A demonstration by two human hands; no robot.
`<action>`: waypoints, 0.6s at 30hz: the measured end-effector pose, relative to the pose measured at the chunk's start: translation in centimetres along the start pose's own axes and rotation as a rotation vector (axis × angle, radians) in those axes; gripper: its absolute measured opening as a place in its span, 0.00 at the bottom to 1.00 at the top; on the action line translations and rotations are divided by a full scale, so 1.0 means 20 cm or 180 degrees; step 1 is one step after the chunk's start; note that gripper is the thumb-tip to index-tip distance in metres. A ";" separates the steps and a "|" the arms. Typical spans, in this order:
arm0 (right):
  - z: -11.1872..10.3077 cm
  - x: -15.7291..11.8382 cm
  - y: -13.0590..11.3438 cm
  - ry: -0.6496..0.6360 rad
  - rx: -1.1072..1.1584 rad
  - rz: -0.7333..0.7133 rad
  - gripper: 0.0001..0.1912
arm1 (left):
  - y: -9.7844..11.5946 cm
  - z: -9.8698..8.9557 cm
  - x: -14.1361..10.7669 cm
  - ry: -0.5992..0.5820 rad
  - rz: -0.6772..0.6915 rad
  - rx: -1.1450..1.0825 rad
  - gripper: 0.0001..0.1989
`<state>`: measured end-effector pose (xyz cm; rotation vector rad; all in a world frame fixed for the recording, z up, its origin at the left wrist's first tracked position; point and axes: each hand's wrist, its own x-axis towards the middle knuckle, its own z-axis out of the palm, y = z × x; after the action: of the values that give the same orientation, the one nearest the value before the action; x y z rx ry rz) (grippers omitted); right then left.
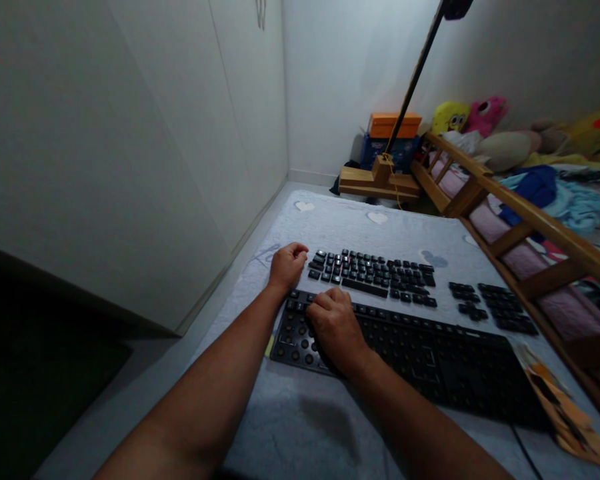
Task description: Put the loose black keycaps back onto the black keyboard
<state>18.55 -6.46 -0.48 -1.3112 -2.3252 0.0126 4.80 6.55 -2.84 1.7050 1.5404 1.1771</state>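
A black keyboard (430, 360) lies on the cloth-covered surface, with most of its key positions bare and a few keycaps at its upper left. My right hand (337, 327) rests over the keyboard's left part, fingers curled down and closed; the fingertips and anything under them are hidden. Just beyond the keyboard's upper left corner is my left hand (287, 265), its fingers curled together beside the loose keycaps (370, 270). Whatever it may hold cannot be made out. Those keycaps are laid out in rows behind the keyboard, with smaller groups of keycaps (505, 307) further right.
An orange cloth-like item (570, 413) with dark slim tools lies at the keyboard's right end. A cable (525, 450) runs toward the front. A wooden bed rail (545, 213) borders the right side, white cabinet doors (180, 133) the left. A wooden stand (380, 175) is behind.
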 end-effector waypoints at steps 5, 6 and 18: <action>-0.02 0.00 0.01 0.0060 0.0243 0.0133 0.07 | -0.01 0.01 0.00 0.0014 0.0017 -0.0009 0.10; -0.02 0.00 0.01 0.0133 0.0362 0.0195 0.06 | -0.01 0.01 0.00 0.0015 0.0021 -0.0007 0.10; -0.17 0.08 0.22 0.0085 0.0236 0.1173 0.09 | 0.00 0.01 0.01 -0.0001 -0.0026 0.0260 0.11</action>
<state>22.82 -3.58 2.20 -1.6697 -2.0097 0.1958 4.96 6.72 -2.96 1.7493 1.6140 1.1237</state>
